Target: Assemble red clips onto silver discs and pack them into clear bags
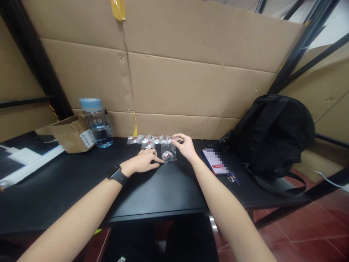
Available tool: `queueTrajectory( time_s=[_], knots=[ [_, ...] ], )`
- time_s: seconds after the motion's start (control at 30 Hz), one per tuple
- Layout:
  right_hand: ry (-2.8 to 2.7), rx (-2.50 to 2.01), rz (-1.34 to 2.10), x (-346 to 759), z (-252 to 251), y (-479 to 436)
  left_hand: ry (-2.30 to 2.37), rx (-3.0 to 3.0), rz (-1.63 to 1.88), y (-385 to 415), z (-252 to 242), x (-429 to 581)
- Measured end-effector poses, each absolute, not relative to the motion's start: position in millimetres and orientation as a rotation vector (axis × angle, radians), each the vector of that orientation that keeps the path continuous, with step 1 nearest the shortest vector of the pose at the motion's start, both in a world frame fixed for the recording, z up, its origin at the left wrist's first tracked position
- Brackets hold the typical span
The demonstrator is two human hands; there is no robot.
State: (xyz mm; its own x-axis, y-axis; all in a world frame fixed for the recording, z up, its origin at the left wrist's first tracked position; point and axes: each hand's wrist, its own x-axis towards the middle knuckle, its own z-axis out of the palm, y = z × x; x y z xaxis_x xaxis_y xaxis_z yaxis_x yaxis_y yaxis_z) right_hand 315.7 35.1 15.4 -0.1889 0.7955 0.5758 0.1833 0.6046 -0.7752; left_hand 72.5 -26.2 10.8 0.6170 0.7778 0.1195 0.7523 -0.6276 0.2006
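Observation:
A small clear plastic bag (168, 153) with a round metal and red part inside lies on the black table (152, 189). My left hand (145, 162) rests beside it, fingers curled, index fingertip touching the bag's left edge. My right hand (185, 145) pinches the bag's upper right corner with fingers bent. Behind them a row of several similar small bags (148, 139) lies along the cardboard wall. A dark watch sits on my left wrist.
A water bottle with a blue lid (96, 122) and an open cardboard box (72, 133) stand at the left. A phone (216, 162) lies right of my hand, beside a black backpack (272, 134). Cardboard sheets (191, 80) close off the back.

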Motion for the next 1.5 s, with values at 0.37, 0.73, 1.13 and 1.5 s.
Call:
queueTrajectory(
  time_s=[0.37, 0.73, 1.13, 1.5],
  knots=[
    [-1.570, -0.808, 0.665, 318.4, 18.4, 35.6, 1.191, 2.714, 0.350, -26.6, 12.0, 72.3],
    [-1.473, -0.764, 0.792, 313.7, 22.4, 30.6, 1.087, 2.587, 0.909, -32.1, 20.6, 79.4],
    [-1.548, -0.877, 1.037, 316.3, 13.2, 31.8, 1.084, 2.244, 1.112, -24.2, 18.3, 76.7],
    [-1.325, -1.446, 0.482, 369.9, 7.9, 64.2, 1.140, 2.550, 0.733, -19.1, 5.8, 72.6]
  ],
)
